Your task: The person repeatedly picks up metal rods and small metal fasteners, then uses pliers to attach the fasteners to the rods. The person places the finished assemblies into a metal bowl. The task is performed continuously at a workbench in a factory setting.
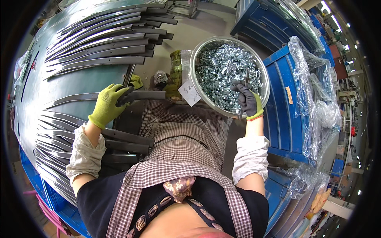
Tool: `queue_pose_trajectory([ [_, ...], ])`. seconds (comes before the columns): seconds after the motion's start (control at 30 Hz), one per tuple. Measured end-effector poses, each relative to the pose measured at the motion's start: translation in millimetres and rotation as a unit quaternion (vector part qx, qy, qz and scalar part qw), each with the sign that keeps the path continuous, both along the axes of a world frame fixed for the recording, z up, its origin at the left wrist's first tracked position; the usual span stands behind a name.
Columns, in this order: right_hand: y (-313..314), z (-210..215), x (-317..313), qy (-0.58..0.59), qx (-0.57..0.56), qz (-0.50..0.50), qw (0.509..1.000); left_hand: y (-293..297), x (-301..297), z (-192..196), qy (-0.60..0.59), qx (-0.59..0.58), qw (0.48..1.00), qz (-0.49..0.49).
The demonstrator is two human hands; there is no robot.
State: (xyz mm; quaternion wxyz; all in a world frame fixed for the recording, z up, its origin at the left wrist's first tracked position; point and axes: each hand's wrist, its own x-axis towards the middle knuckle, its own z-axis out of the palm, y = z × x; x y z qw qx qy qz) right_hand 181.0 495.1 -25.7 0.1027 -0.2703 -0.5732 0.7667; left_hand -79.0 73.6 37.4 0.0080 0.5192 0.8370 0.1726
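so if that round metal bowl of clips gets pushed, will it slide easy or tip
The round metal bowl is heaped with small zinc-plated clips, so it is probably heavy and slow to slide. It seems to rest partly on the blue bin, so it might tip.

Dark, smooth, semi-glossy metal strips are laid on a dull grey-blue table. Bright zinc-plated metal clips are held in a shiny metal bowl. Knitted cloth with a dark matt coated palm is seen on the left hand and right hand. Clear crinkled plastic film is draped over matt blue bins.
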Motion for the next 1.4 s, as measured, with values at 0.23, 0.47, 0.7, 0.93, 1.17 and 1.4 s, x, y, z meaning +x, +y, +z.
queue_pose_trajectory([
  [0.23, -42.2, 20.5, -14.5, 0.061, 0.093, -0.002, 0.994, 36.7, 35.2, 11.8, -0.068, 0.039, 0.994, -0.076],
  [0.47, -93.4, 15.0, -25.6, 0.073, 0.139, 0.126, 0.980, 51.6, 66.4, 3.8, -0.178, 0.040, 0.979, -0.092],
  [0.7, -179.3, 14.1, -32.6, 0.096, 0.434, 0.244, 0.862, 47.6, 75.5, -8.7, -0.294, 0.016, 0.946, -0.136],
  [0.93, -191.0, 12.0, -40.0, 0.027, 0.179, 0.179, 0.967, 41.5, 71.9, -19.3, -0.036, 0.018, 0.983, -0.180],
  [1.17, -193.7, -15.9, -45.7, -0.007, 0.237, 0.256, 0.937, 49.1, 70.6, -20.3, 0.126, 0.007, 0.947, -0.296],
  [1.4, -193.6, -1.6, -48.0, -0.038, 0.274, 0.281, 0.919, 45.2, 69.8, -23.9, 0.138, -0.012, 0.936, -0.323],
])
